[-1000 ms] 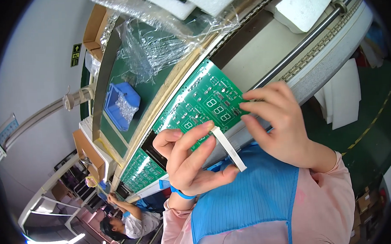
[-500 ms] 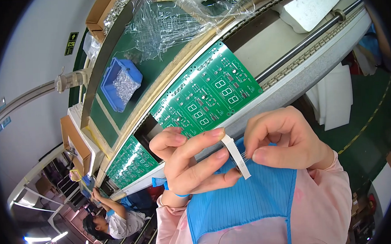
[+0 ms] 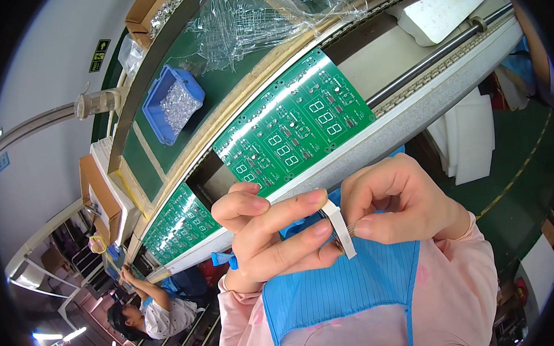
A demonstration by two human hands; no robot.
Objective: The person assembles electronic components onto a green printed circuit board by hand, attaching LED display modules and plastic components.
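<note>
My left hand (image 3: 264, 235) grips a white, block-shaped LED display module (image 3: 340, 229) between its fingers, on edge in front of my chest. Thin metal pins stick out of the module's right side. There my right hand (image 3: 398, 198) pinches thumb and finger together at the pins, its other fingers curled in. Just beyond my hands lies a green circuit board (image 3: 293, 120) with white digit outlines and small mounted parts, resting on a conveyor. My left hand hides its lower left corner.
Farther left on the line is a second green board (image 3: 179, 223). A blue bin (image 3: 172, 106) of small clear parts stands on the green bench behind the conveyor, beside crumpled clear film (image 3: 246, 29). White foam (image 3: 440, 11) lies at the far right. Another person (image 3: 153, 308) works at lower left.
The right thumb and finger have closed further onto the module's pins. The module and my left hand have shifted slightly right. The view has turned a little.
</note>
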